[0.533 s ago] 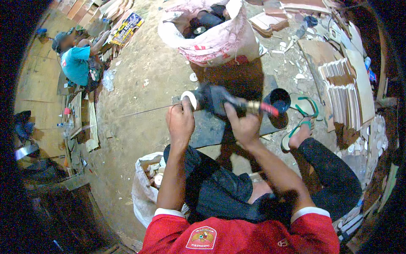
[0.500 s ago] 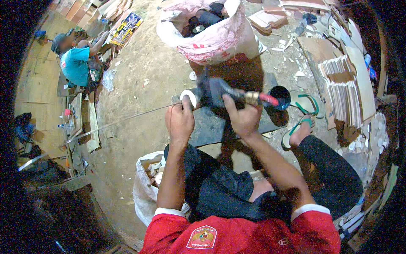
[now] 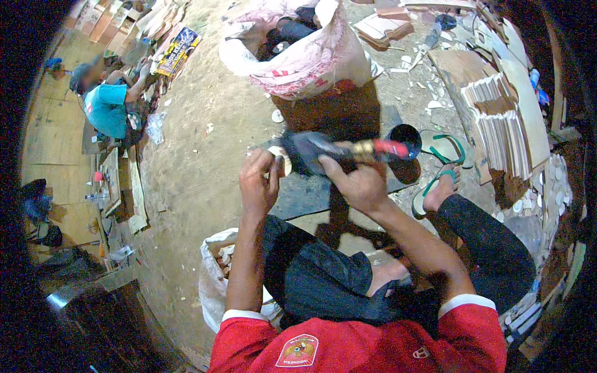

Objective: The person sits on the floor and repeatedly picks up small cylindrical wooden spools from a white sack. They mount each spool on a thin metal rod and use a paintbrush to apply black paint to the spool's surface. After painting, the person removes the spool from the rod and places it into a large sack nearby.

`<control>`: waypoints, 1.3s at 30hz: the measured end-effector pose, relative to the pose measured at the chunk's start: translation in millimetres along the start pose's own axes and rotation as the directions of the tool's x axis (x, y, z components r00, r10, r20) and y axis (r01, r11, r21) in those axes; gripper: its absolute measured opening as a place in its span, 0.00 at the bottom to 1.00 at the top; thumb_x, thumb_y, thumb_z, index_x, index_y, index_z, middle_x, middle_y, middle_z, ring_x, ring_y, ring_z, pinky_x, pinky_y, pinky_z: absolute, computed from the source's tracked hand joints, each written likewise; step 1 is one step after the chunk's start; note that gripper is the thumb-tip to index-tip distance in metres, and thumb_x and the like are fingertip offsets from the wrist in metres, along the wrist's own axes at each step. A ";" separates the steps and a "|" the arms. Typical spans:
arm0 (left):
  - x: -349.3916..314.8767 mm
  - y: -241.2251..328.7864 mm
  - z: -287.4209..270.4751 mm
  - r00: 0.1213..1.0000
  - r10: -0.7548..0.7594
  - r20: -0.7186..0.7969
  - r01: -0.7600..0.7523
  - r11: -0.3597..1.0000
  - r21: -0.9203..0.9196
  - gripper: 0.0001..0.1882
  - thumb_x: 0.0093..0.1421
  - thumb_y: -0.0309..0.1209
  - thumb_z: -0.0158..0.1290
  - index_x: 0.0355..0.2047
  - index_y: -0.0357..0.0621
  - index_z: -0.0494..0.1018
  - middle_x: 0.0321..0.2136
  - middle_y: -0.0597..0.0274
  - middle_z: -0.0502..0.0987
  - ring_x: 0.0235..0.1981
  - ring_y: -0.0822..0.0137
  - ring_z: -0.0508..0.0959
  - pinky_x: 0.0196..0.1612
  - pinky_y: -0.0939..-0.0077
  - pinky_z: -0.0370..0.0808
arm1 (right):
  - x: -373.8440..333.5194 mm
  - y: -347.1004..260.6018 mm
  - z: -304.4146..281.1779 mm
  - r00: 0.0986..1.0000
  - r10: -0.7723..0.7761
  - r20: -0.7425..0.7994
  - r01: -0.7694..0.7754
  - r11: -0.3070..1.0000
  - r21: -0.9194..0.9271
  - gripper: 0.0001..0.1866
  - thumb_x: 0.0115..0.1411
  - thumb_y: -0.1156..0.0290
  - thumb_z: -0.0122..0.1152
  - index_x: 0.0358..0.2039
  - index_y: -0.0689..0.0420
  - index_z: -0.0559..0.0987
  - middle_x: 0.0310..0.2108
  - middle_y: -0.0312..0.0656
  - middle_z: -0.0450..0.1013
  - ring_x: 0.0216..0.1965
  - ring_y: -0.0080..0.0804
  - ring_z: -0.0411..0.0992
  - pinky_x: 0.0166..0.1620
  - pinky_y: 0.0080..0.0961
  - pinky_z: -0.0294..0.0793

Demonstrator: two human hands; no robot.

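A: Position of the pale disc (image 3: pixel 283 163)?
B: Between the hands, close against the left hand (image 3: pixel 259 180), just to its right. In view it sits over the far left part of the dark sheet (image 3: pixel 305 198) lying on the floor (image 3: pixel 199 161). The left hand is clearly the nearer one.

A: And the dark tool (image 3: pixel 306 151)?
B: Just right of the disc. Its long axis runs roughly left to right, dark body toward the disc, red end (image 3: pixel 390 148) toward the black pot (image 3: pixel 405 133) by the sheet's right edge. It is blurred; contact between tool and disc cannot be told.

A: State of the hands?
B: Apart from each other. Left: thumb and fingers closed on the disc's near side, pinching it. Right hand (image 3: pixel 362 184): wrapped about the tool from below, thumb pointing left along the body; the finger ends are hidden behind it.

A: Surroundings?
B: A large pinkish-white sack (image 3: pixel 311 71) beyond the sheet's far edge, dark things in its mouth. A smaller white sack (image 3: pixel 214 283) beside the left forearm, pale pieces inside.
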State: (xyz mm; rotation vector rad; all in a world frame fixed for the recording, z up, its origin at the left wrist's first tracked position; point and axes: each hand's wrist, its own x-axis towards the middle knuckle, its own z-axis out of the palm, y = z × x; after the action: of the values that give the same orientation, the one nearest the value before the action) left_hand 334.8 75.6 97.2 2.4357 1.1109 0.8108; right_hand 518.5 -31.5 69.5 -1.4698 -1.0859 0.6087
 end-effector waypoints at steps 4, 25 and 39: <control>-6.0 -0.9 1.0 0.997 0.036 0.068 -0.039 0.999 0.038 0.08 0.57 0.24 0.57 0.25 0.39 0.69 0.22 0.53 0.68 0.26 0.50 0.70 0.31 0.59 0.66 | 13.6 -1.7 1.0 0.991 -0.112 -0.071 0.106 0.991 -0.087 0.14 0.59 0.57 0.65 0.40 0.52 0.83 0.32 0.39 0.81 0.32 0.37 0.80 0.39 0.33 0.78; -7.2 4.7 1.6 0.978 0.193 0.072 -0.197 0.979 0.050 0.08 0.53 0.24 0.60 0.24 0.42 0.70 0.23 0.55 0.69 0.27 0.50 0.70 0.32 0.59 0.67 | 0.2 -13.6 -45.3 0.986 0.099 0.134 -0.073 0.980 -0.184 0.22 0.61 0.49 0.60 0.40 0.56 0.82 0.35 0.45 0.81 0.38 0.44 0.79 0.47 0.37 0.74; -9.9 0.1 6.0 0.992 0.111 0.064 -0.115 0.992 0.059 0.08 0.57 0.24 0.58 0.24 0.40 0.69 0.22 0.53 0.69 0.25 0.50 0.69 0.31 0.59 0.66 | -8.7 6.9 -42.2 0.991 0.081 0.108 -0.058 0.978 -0.201 0.23 0.59 0.48 0.62 0.40 0.56 0.82 0.34 0.45 0.80 0.38 0.43 0.79 0.43 0.39 0.75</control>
State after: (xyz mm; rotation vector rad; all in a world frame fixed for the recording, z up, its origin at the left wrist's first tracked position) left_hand 333.4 67.5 89.1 2.5774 0.9977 0.7406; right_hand 552.7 -58.6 70.2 -1.6669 -1.2171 0.6564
